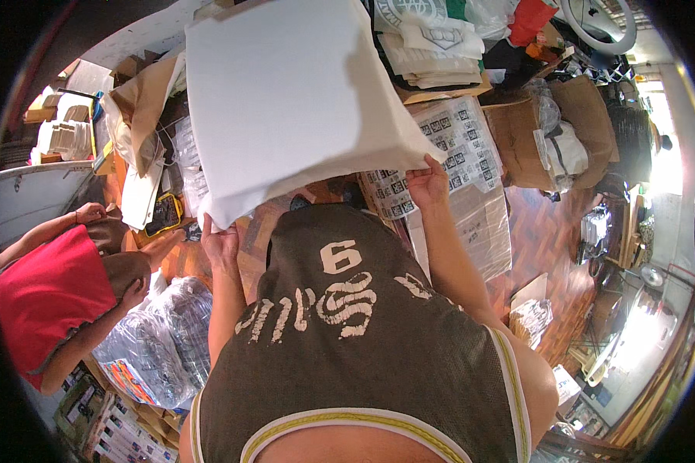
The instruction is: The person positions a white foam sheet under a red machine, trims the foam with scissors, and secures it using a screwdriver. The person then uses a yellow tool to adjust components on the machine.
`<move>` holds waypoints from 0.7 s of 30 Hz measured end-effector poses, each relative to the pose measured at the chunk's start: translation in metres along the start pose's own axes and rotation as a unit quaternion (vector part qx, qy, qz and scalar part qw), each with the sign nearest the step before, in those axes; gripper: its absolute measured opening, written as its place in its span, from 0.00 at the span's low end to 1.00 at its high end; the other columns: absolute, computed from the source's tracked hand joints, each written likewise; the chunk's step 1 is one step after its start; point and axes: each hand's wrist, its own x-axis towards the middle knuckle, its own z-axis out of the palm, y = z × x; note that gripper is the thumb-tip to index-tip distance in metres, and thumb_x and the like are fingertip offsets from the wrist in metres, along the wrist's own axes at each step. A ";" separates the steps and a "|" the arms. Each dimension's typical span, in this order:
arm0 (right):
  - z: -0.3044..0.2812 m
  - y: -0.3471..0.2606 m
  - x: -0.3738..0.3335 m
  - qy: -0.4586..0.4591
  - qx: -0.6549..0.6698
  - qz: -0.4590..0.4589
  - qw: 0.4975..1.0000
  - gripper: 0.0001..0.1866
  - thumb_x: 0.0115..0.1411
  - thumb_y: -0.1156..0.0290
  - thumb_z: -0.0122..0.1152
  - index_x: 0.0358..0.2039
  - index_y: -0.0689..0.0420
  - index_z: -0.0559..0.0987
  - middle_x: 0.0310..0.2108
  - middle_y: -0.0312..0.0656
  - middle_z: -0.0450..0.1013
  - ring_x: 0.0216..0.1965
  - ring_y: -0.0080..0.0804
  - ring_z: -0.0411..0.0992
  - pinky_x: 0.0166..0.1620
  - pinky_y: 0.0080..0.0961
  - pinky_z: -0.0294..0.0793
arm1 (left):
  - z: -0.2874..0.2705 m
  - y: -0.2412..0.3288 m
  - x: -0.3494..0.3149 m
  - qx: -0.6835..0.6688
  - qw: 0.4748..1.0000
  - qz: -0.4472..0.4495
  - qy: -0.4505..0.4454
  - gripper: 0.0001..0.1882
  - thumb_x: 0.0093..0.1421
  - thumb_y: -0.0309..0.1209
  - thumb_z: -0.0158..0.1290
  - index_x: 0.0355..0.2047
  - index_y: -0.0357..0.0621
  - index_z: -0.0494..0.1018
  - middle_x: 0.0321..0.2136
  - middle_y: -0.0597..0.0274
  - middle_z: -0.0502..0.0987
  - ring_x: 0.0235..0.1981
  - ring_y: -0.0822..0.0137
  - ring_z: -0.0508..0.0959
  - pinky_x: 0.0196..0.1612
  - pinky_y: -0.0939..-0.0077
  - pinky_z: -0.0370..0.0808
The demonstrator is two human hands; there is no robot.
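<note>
A large white cloth (278, 92), perhaps a garment, lies flat and smooth over a squarish raised surface in front of me, which it hides. Its near edge hangs and sags between my two hands. At the near left corner, my left hand (222, 242) pinches the cloth between thumb and fingers. My right hand (428, 185) grips the near right corner, pulled out to a point. Shadows fall across the cloth's right side.
To the left sits another person in a red top (54, 289). Plastic-wrapped bundles (158, 339) lie lower left. On the right stand an open cardboard box (517, 143) and a plastic-covered stack (471, 224). Folded printed cloths (432, 58) are piled beyond. The floor (537, 224) is wood parquet.
</note>
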 end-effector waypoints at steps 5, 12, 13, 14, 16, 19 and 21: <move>0.001 -0.006 -0.015 -0.010 -0.017 -0.019 1.000 0.12 0.61 0.75 0.62 0.45 0.63 0.77 0.46 0.47 0.78 0.49 0.41 0.77 0.55 0.38 0.77 | 0.004 0.002 0.001 0.022 1.000 0.006 -0.009 0.23 0.70 0.31 0.50 0.61 0.32 0.64 0.57 0.46 0.75 0.59 0.52 0.75 0.64 0.53 0.73; -0.006 -0.004 -0.018 -0.005 -0.026 -0.022 0.999 0.17 0.61 0.75 0.61 0.51 0.63 0.75 0.50 0.47 0.78 0.52 0.42 0.76 0.60 0.38 0.74 | 0.008 0.006 -0.003 0.025 1.000 0.012 -0.012 0.23 0.70 0.31 0.50 0.61 0.31 0.64 0.57 0.45 0.75 0.59 0.52 0.75 0.64 0.55 0.73; -0.007 -0.004 -0.018 -0.011 -0.025 -0.029 0.999 0.17 0.61 0.75 0.61 0.51 0.62 0.75 0.50 0.47 0.78 0.52 0.42 0.76 0.60 0.38 0.74 | 0.007 0.008 -0.003 0.024 1.000 0.014 -0.014 0.23 0.70 0.30 0.50 0.61 0.31 0.64 0.57 0.45 0.75 0.59 0.52 0.75 0.64 0.54 0.73; -0.008 -0.005 -0.019 -0.018 -0.024 -0.035 0.999 0.17 0.61 0.75 0.61 0.50 0.62 0.75 0.50 0.47 0.78 0.52 0.42 0.76 0.60 0.38 0.74 | 0.005 0.009 -0.003 0.023 0.999 0.017 -0.016 0.23 0.70 0.30 0.50 0.61 0.31 0.64 0.58 0.46 0.75 0.59 0.52 0.75 0.64 0.54 0.72; -0.009 -0.006 -0.020 -0.026 -0.027 -0.040 0.998 0.17 0.61 0.75 0.61 0.50 0.62 0.75 0.50 0.47 0.78 0.52 0.42 0.76 0.60 0.38 0.74 | 0.002 0.011 -0.003 0.020 0.999 0.021 -0.015 0.23 0.70 0.31 0.49 0.62 0.33 0.64 0.59 0.46 0.74 0.61 0.52 0.74 0.66 0.52 0.70; -0.011 -0.004 -0.021 -0.026 -0.027 -0.038 0.999 0.16 0.61 0.75 0.61 0.50 0.62 0.75 0.50 0.48 0.78 0.51 0.42 0.76 0.59 0.39 0.75 | 0.001 0.012 -0.003 0.020 0.999 0.031 -0.002 0.24 0.71 0.32 0.48 0.64 0.36 0.64 0.61 0.48 0.72 0.63 0.52 0.71 0.68 0.50 0.66; -0.014 -0.002 -0.021 -0.014 -0.015 -0.041 0.999 0.16 0.61 0.76 0.61 0.49 0.62 0.76 0.50 0.48 0.78 0.51 0.42 0.77 0.59 0.39 0.76 | 0.006 0.010 -0.004 0.026 0.999 0.041 0.015 0.24 0.71 0.32 0.48 0.64 0.36 0.64 0.61 0.48 0.72 0.63 0.52 0.71 0.68 0.50 0.66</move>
